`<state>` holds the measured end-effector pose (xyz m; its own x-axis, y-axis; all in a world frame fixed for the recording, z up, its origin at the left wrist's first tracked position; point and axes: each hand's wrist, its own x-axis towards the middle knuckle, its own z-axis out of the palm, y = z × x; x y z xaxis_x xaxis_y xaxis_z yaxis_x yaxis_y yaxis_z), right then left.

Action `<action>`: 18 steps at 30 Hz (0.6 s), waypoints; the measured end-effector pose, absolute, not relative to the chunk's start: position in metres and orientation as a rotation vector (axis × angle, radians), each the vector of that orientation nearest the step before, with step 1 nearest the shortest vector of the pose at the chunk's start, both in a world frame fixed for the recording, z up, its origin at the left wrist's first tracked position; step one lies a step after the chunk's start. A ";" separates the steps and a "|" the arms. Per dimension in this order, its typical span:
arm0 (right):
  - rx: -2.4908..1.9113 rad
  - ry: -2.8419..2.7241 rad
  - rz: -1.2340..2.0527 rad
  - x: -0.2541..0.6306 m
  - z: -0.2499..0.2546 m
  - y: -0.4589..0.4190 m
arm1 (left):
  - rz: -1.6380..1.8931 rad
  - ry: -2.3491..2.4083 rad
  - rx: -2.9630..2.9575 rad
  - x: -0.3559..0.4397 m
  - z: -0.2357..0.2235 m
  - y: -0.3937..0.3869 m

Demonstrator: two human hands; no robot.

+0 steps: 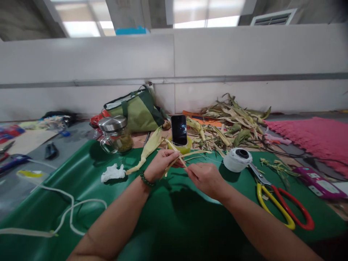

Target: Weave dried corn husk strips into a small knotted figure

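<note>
Pale corn husk strips (182,161) cross between my two hands above the green mat. My left hand (166,162), with a dark bead bracelet on its wrist, pinches the strips where they meet. Closed on one strip's lower end is my right hand (202,177). Several strip ends stick out beyond the fingers to the right and below. A fine thread runs from near the strips toward a white thread spool (236,160) on the right. Left of my hands lies a shaped corn husk piece (152,146), its narrow stem pointing at a crumpled white wad (113,173).
Scissors (282,203) with yellow and red handles lie at right. A phone (179,129) leans upright on a yellow tape roll (187,148). Behind are a glass jar (119,136), a green bag (141,112) and a husk pile (233,112). White cord (71,208) loops at left.
</note>
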<state>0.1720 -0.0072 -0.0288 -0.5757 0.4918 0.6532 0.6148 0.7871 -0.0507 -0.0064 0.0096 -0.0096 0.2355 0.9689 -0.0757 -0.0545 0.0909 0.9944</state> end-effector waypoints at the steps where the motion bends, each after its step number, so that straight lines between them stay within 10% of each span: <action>1: -0.834 -2.302 -0.190 0.171 -0.029 -0.007 | 0.960 1.013 1.200 -0.008 -0.009 0.010; 18: -1.025 -2.331 0.407 0.173 -0.026 -0.002 | 0.980 1.033 1.263 -0.014 -0.014 0.017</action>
